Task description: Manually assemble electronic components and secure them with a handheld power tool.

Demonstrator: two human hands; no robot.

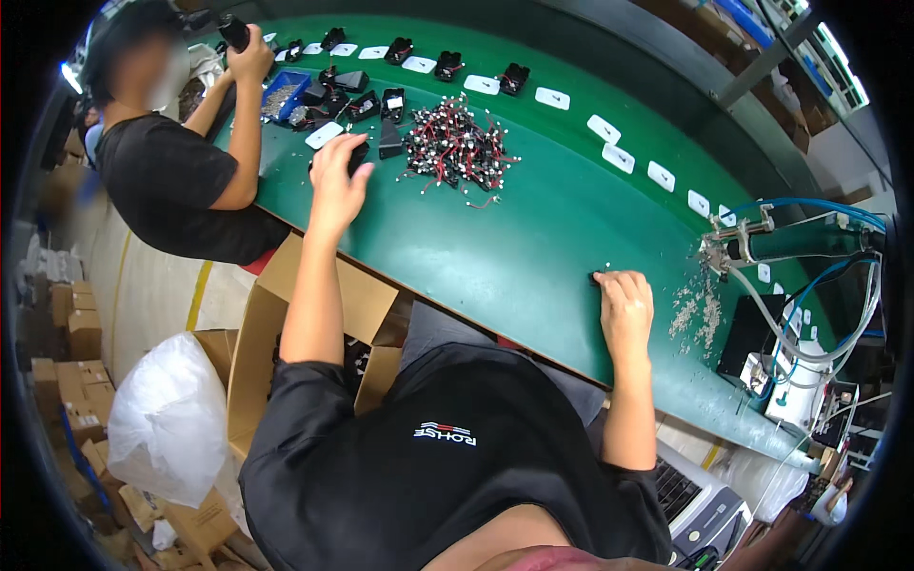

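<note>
My left hand (335, 186) reaches to the far left part of the green table, thumb spread apart from the fingers. A black plastic housing (358, 158) shows between thumb and fingers; whether they touch it is unclear. Just beyond lies a white card (324, 135). To its right spreads a heap of small black parts with red and black wires and white connectors (457, 145). On the right side, my right hand (625, 309) is closed with fingertips down at the tabletop. A small black part (597, 278) pokes out at those fingertips, mostly hidden.
Black housings (448, 66) and white cards (552, 98) line the green belt (581, 95) behind. A blue tray (286, 95) of small parts stands left, near a co-worker (171, 171) holding a black tool. Right are scattered pale bits (703, 319) and a hosed machine (800, 247). An open carton (324, 285) adjoins the table.
</note>
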